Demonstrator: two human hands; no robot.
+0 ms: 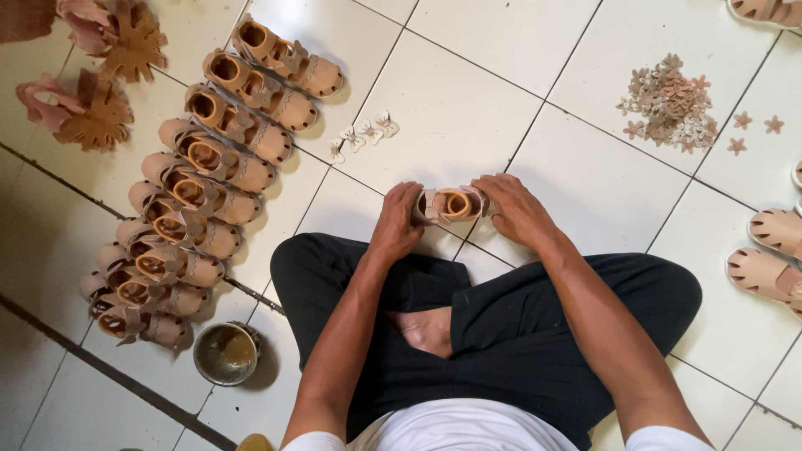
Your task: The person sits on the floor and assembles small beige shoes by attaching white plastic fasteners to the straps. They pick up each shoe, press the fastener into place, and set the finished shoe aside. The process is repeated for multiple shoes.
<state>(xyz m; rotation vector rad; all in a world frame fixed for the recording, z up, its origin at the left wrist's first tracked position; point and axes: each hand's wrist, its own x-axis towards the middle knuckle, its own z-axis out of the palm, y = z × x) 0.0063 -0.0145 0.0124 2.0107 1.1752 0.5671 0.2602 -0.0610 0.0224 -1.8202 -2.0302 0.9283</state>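
Your crossed legs (501,334) nearest; left hand (397,221) and right hand (518,209) both grasp a small tan sandal (454,204); metal bowl (225,353) holds brownish glue-like liquid.

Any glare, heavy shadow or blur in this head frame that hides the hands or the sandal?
Head view: soft even daylight, mild sheen on the floor tiles, no glare. Left hand, right hand and the small sandal between them look sharp. The row of sandals casts short shadows; edges bend slightly, wide-lens.

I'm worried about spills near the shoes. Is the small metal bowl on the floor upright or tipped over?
Upright. The metal bowl sits on its base on the tile floor, round rim facing up, beside the row of sandals. Its contents cannot be told.
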